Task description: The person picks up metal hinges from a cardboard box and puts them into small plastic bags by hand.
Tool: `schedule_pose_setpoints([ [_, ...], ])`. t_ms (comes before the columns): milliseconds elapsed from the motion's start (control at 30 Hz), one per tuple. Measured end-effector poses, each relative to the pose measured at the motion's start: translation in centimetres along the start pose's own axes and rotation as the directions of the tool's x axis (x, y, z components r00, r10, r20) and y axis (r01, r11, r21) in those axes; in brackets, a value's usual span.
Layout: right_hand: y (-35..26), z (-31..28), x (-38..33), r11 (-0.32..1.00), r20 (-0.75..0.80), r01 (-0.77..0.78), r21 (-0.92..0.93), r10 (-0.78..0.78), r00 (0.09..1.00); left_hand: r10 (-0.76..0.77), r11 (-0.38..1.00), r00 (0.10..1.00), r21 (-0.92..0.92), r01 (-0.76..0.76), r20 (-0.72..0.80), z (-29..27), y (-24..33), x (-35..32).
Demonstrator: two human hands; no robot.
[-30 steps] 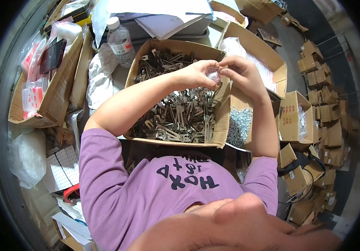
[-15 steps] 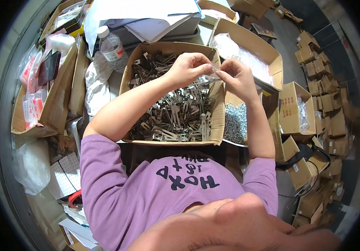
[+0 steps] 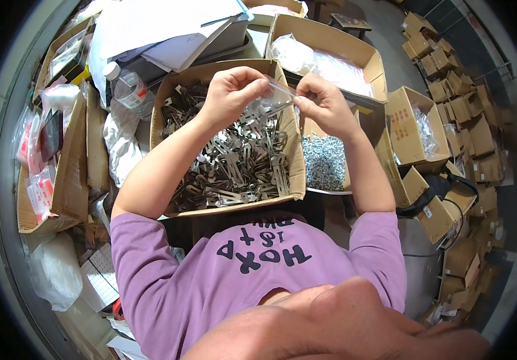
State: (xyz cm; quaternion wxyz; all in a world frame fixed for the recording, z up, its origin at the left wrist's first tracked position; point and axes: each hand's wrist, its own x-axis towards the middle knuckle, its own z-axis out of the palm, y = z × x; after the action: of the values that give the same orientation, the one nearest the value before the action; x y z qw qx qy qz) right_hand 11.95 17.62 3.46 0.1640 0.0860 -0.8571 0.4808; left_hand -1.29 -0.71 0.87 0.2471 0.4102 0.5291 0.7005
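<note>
Closest to the camera is the person's purple shirt (image 3: 252,270) with dark lettering across the chest, and both bare forearms go up from it over the work area. Right in front of the shirt sits a big open cardboard box (image 3: 294,174) packed with flat grey metal parts (image 3: 234,162), all jumbled on top of each other. Just to the right of it, touching its side, there's a smaller box of screws (image 3: 323,162), looks like small silvery ones.

Above the far end of the big box, the left hand (image 3: 231,96) and right hand (image 3: 324,105) meet on a small clear plastic bag (image 3: 270,102). Each hand's grip is a narrow pinch, thumb and fingertips closed on its own edge of the bag, so the bag hangs stretched between them over the metal parts. Can't really tell what's inside it, too small and shiny.

A bit further out on the left is a plastic water bottle (image 3: 127,90) lying tilted next to crumpled white bags (image 3: 120,144). Behind the hands there's another open carton (image 3: 336,45) holding clear plastic bags, plus a stack of white papers (image 3: 168,30). Off to the right a pile of small cardboard boxes (image 3: 456,108) runs along the floor.
</note>
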Motion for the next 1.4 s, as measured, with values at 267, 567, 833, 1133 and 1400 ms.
schedule_pose_setpoints([
  [267, -1.0, -11.8, -5.9, 0.984, -0.563, -0.16, -0.073, 0.092, 0.821, -0.064, 0.998, 0.998, -0.025, 0.065, 0.023, 0.1, 0.4, -0.3],
  [567, 3.9, -19.3, -7.5, 0.602, -0.703, -0.519, -0.606, -0.101, 0.704, -0.125, 0.992, 0.986, 0.025, 0.123, 0.112, 0.5, -0.3, 0.5],
  [833, 18.4, -12.2, 2.2, 0.311, -0.131, -0.403, -0.861, 0.629, 0.766, -0.222, 0.969, 0.969, 0.136, 0.207, 0.107, -0.4, -1.7, 0.5],
  [1133, 19.1, -12.2, 2.3, 0.414, -0.27, -0.558, -0.72, 0.573, 0.774, -0.219, 0.966, 0.97, 0.166, 0.2, 0.108, -0.3, -1.3, 0.7],
  [1400, 18.6, -11.2, 2.9, 0.306, -0.338, -0.559, -0.771, 0.547, 0.766, -0.228, 0.965, 0.967, 0.16, 0.209, 0.112, -0.6, -1.4, 0.8],
])
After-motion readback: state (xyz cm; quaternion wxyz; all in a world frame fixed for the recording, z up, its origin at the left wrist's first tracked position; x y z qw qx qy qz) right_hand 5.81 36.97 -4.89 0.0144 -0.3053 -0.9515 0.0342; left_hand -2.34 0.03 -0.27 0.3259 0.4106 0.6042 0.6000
